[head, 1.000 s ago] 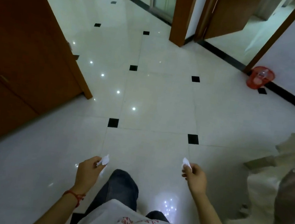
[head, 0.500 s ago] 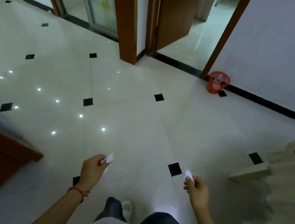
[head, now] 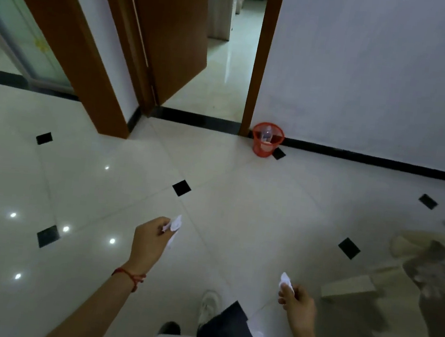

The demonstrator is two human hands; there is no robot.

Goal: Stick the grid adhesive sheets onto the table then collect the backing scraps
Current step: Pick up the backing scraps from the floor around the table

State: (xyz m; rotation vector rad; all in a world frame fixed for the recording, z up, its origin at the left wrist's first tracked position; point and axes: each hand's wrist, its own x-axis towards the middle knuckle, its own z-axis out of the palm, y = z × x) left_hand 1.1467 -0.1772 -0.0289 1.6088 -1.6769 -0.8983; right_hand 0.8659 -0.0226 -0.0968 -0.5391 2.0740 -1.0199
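I am standing on a glossy tiled floor and hold a crumpled white backing scrap in each hand. My left hand (head: 150,240), with a red cord at the wrist, pinches one scrap (head: 174,223) between thumb and fingers at centre frame. My right hand (head: 297,303) is lower and to the right, fingers closed around the second scrap (head: 286,281). Straight ahead, a small red mesh waste basket (head: 267,143) stands on the floor against the white wall, with a plastic bottle inside. The table and grid sheets are out of view.
An open wooden door (head: 170,36) and its frame (head: 259,61) lead into another room just left of the basket. A glass sliding door (head: 14,30) is at far left. Pale covered furniture (head: 426,277) crowds the right edge. My shoe (head: 209,304) is below.
The view has swung right and forward, bringing the red basket from the right side to the centre and closer. The brown cabinet has left the frame. Both hands keep their scraps.
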